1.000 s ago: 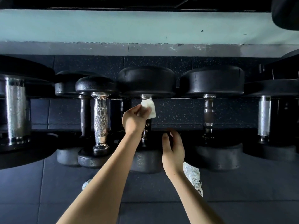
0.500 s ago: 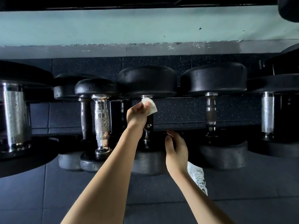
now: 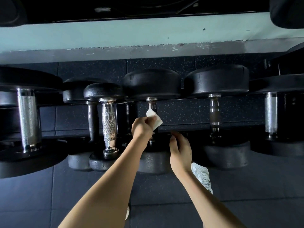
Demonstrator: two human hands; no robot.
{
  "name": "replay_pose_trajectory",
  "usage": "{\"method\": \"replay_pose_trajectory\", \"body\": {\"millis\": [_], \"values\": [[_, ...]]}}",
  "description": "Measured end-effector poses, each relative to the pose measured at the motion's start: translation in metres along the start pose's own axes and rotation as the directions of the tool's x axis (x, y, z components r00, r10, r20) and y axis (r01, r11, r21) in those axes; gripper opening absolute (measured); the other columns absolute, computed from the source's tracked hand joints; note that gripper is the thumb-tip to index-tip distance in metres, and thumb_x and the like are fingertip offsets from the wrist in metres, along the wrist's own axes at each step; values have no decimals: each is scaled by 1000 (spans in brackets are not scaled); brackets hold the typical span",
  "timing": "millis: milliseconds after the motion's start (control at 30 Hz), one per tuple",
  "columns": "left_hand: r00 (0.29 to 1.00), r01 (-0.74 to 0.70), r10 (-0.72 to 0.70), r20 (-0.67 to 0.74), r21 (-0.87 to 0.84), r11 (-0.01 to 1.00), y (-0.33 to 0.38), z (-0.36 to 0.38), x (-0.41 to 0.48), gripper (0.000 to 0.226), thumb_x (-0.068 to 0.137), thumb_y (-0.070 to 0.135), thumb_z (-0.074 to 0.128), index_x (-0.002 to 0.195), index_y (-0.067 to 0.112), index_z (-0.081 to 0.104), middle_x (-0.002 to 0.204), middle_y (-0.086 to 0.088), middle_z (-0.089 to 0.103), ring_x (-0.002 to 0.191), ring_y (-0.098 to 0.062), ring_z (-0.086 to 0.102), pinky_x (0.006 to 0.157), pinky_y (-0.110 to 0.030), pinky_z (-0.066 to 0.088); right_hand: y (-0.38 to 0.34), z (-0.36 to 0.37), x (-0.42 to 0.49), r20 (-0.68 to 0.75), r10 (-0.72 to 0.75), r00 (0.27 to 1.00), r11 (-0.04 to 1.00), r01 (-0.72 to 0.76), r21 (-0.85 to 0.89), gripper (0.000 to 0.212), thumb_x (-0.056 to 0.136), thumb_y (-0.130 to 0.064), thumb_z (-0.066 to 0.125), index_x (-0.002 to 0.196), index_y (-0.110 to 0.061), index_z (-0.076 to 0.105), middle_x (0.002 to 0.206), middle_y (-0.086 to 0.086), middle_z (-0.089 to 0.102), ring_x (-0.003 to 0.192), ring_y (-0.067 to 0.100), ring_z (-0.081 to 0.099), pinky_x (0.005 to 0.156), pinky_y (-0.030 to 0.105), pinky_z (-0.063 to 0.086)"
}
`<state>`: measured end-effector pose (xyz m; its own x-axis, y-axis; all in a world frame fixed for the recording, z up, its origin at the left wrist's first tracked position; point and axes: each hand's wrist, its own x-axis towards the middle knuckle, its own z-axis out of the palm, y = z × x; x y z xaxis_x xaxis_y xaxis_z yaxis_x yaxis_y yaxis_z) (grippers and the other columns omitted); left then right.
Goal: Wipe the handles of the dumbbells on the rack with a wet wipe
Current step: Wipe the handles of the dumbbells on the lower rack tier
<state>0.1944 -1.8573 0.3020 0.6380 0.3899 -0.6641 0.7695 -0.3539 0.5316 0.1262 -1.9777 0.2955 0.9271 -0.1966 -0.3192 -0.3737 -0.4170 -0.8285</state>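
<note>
Black dumbbells lie side by side on a low rack. My left hand (image 3: 142,127) grips a white wet wipe (image 3: 154,118) wrapped round the handle of the middle dumbbell (image 3: 152,84); most of that handle is hidden behind hand and wipe, with its chrome top end (image 3: 151,105) showing. My right hand (image 3: 180,149) rests, fingers loosely bent, on the near head of the same dumbbell (image 3: 153,162) and holds nothing.
A knurled chrome handle (image 3: 109,125) stands to the left, a darker handle (image 3: 214,116) to the right, with larger dumbbells (image 3: 28,119) at both ends. A pale wall ledge (image 3: 148,33) runs behind. My white shoe (image 3: 201,176) stands on the dark rubber floor below.
My left hand with the wipe has slid down the middle handle toward me, uncovering the chrome top end. My right hand has stayed on the near head.
</note>
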Motion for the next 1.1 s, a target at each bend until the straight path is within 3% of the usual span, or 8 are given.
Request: {"method": "replay_pose_trajectory", "body": {"millis": [267, 467, 533, 733, 800, 933, 1033, 1100], "values": [[987, -92, 37, -158, -351, 932, 27, -6, 16, 32, 88, 17, 64, 113, 0, 55, 92, -2, 55, 85, -13, 52, 61, -12, 41, -3, 0, -1, -9, 60, 998, 998, -60, 7, 62, 75, -49, 30, 110, -11, 65, 102, -12, 58, 106, 14, 54, 94, 24, 37], [973, 2, -116, -197, -499, 866, 25, -3, 17, 15, 74, 14, 80, 77, 17, 65, 77, 3, 66, 81, -13, 62, 83, -22, 50, -4, 0, -1, -11, 64, 998, 998, -64, 5, 62, 75, -48, 30, 108, -11, 65, 100, -12, 58, 106, 15, 54, 93, 23, 37], [970, 19, -154, -189, -568, 823, 23, 1, 14, 16, 70, 14, 83, 81, 13, 71, 82, -2, 70, 80, -13, 65, 87, -23, 52, -3, 1, 0, -20, 52, 998, 999, -52, -3, 61, 75, -47, 30, 106, -9, 66, 99, -12, 59, 105, 16, 55, 92, 24, 38], [955, -13, -189, -229, -669, 743, 24, 7, 3, 22, 78, 3, 73, 100, 1, 67, 82, -2, 68, 77, -13, 65, 71, -11, 51, -3, 0, 0, -32, 25, 999, 1000, -26, -14, 59, 75, -44, 29, 102, -7, 67, 96, -12, 59, 102, 18, 56, 89, 24, 39], [956, -14, -165, -245, -595, 803, 24, 9, -2, 9, 82, 17, 71, 85, 9, 73, 83, -4, 72, 80, -15, 68, 77, -23, 51, -3, 0, -1, -29, 30, 999, 999, -30, -12, 58, 75, -43, 29, 102, -8, 67, 95, -11, 59, 101, 17, 56, 89, 23, 39], [945, 89, -275, -176, -671, 736, 35, 11, -2, 41, 81, 30, 70, 44, 20, 57, 50, 7, 59, 56, -6, 60, 59, -18, 44, -3, 0, -1, -28, 46, 999, 999, -46, -11, 59, 75, -45, 29, 102, -9, 67, 95, -12, 59, 101, 16, 56, 89, 23, 39], [967, 30, -205, -150, -732, 680, 34, 11, 4, 19, 83, 20, 72, 71, 20, 57, 72, 2, 60, 77, -11, 63, 69, -18, 49, -3, 0, -1, -28, 43, 999, 999, -43, -6, 58, 76, -44, 30, 102, -9, 67, 94, -13, 59, 101, 16, 56, 91, 27, 41], [977, -4, -146, -153, -705, 709, 32, 8, 8, 14, 83, 18, 72, 83, 17, 58, 77, 4, 59, 72, -7, 58, 74, -22, 50, -2, 1, -1, -33, 34, 999, 999, -35, -8, 57, 76, -43, 30, 101, -9, 68, 93, -12, 59, 100, 15, 56, 89, 23, 39]]}}
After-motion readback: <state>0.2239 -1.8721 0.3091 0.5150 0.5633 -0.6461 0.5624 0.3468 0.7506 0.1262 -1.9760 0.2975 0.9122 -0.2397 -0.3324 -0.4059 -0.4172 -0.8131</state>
